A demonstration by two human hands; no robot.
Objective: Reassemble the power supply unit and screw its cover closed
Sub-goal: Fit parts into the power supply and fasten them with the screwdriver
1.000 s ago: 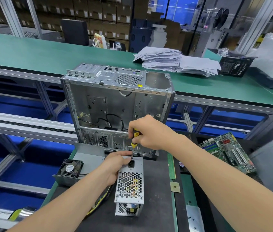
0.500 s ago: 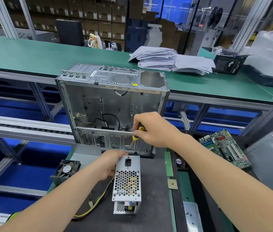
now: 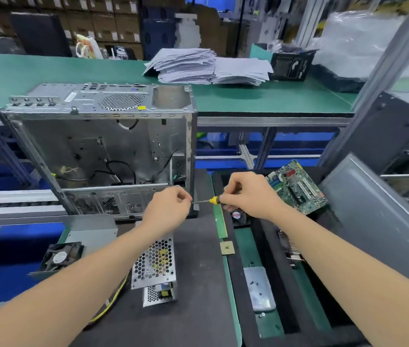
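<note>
The silver power supply unit (image 3: 153,265) with its perforated cover lies on the black mat, partly under my left forearm; yellow cables trail from its left side. Above it, my right hand (image 3: 249,196) grips the yellow-and-black handle of a small screwdriver (image 3: 209,201), held level with its shaft pointing left. My left hand (image 3: 167,209) has its fingers curled at the shaft's tip; I cannot see whether a screw sits between the fingertips. Both hands hover above the unit, in front of the case.
An open metal computer case (image 3: 103,151) stands behind the hands. A fan (image 3: 62,256) lies at the left, a RAM stick (image 3: 219,221) and CPU chip (image 3: 227,247) on the green strip, a motherboard (image 3: 296,187) at right, and a metal plate with screws (image 3: 259,288) on the mat.
Both hands lifted off the power supply. The screwdriver turned from pointing down at the unit to lying level, and my left hand rose to its tip. The view shifted right.
</note>
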